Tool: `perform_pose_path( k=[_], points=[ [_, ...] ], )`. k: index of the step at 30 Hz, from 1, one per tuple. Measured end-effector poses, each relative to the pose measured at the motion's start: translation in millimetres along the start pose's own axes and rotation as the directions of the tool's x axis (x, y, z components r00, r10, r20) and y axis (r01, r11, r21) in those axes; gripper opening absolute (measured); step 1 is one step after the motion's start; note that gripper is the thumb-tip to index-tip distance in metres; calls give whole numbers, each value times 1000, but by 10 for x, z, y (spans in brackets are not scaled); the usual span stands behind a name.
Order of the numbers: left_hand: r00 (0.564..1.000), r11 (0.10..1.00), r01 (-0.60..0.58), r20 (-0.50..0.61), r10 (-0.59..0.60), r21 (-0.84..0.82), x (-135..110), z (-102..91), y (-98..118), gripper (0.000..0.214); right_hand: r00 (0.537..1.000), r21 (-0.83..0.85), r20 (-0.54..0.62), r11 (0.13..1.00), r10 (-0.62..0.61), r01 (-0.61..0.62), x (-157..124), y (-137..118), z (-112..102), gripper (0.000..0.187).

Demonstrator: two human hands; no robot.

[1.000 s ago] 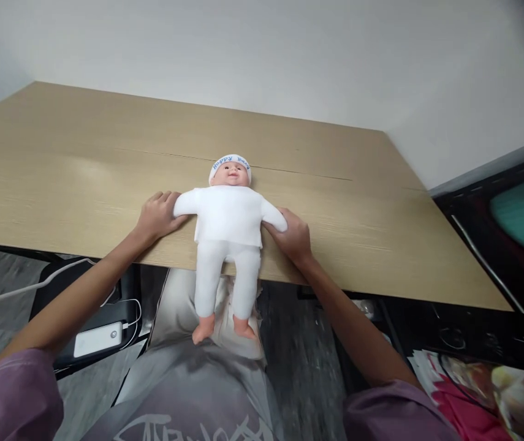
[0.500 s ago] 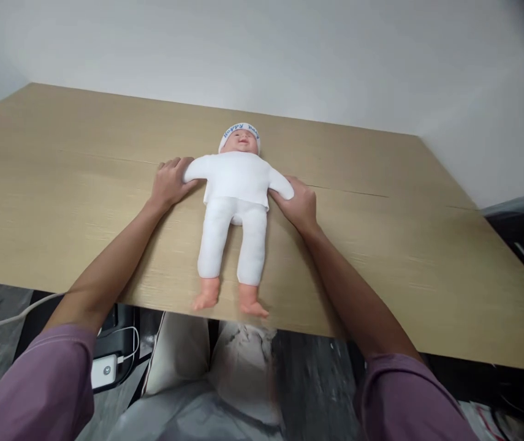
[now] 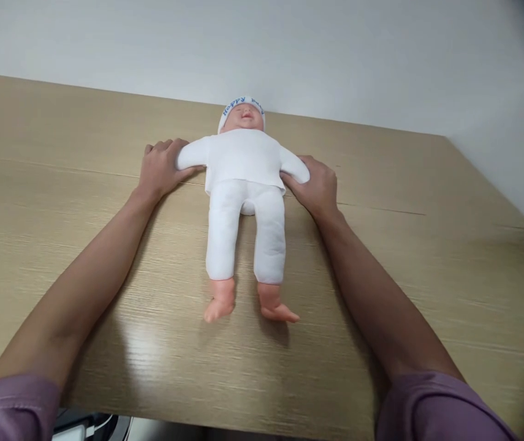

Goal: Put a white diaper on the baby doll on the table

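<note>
A baby doll [image 3: 246, 159] in a white top and trousers lies on its back on the wooden table, head away from me and bare feet toward me. Blue lettering runs across its white cap [image 3: 242, 104]. My left hand [image 3: 160, 164] is closed around the doll's sleeved arm on the left, its thumb under the sleeve. On the other side, my right hand [image 3: 315, 184] grips the other sleeved arm near its end. Both doll hands are hidden.
The wooden table [image 3: 188, 361] fills most of the view, with a seam running across it. A pale wall [image 3: 289, 49] stands behind its far edge. Below the near edge at the lower left, a white device [image 3: 71, 433] with a cable shows partly.
The view has come closer over the table, and the doll has moved farther in from the near edge, with both my hands still on its arms. My lap has left the view.
</note>
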State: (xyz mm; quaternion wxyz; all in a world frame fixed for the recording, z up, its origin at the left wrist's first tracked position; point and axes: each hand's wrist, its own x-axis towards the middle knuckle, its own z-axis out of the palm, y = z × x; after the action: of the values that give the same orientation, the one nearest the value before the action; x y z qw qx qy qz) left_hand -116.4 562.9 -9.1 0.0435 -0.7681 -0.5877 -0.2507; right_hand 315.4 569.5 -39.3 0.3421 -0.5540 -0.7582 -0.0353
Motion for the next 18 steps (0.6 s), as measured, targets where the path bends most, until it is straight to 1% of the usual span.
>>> perform_pose_path(
  k=[2, 5, 8, 10, 12, 13, 15, 17, 18],
  points=[
    [1000, 1000, -4, -5, 4, 0, -18, -10, 14, 101, 1000, -26, -16, 1000, 2, -3, -3, 20, 16, 71],
    [999, 1000, -6, -49, 6, -8, -109, -65, 77, 102, 997, -67, -71, 998, 15, -19, -91, -30, -29, 79],
    [994, 999, 33, -102, -37, -36, -311, -159, 200, 101, 990, -72, -135, 997, 26, -36, -291, -145, -140, 92],
    [989, 994, 79, -120, -87, -70, -493, -237, 327, 100, 986, -54, -164, 998, 29, -39, -476, -247, -224, 95],
    [984, 988, 113, -128, -126, -104, -688, -340, 502, 92, 978, -19, -199, 998, 60, -65, -688, -385, -317, 89],
    [982, 986, 121, -132, -137, -118, -791, -407, 611, 85, 969, 7, -228, 995, 97, -98, -805, -477, -374, 84],
    [977, 981, 126, -152, -148, -145, -1043, -582, 871, 69, 933, 88, -298, 979, 201, -182, -1079, -724, -533, 74],
    [972, 976, 111, -183, -146, -188, -1437, -801, 1174, 60, 898, 197, -330, 951, 292, -237, -1458, -1056, -777, 64],
    [972, 970, 97, -189, -140, -222, -1715, -914, 1331, 58, 898, 246, -314, 940, 309, -237, -1705, -1243, -931, 59]
  ],
)
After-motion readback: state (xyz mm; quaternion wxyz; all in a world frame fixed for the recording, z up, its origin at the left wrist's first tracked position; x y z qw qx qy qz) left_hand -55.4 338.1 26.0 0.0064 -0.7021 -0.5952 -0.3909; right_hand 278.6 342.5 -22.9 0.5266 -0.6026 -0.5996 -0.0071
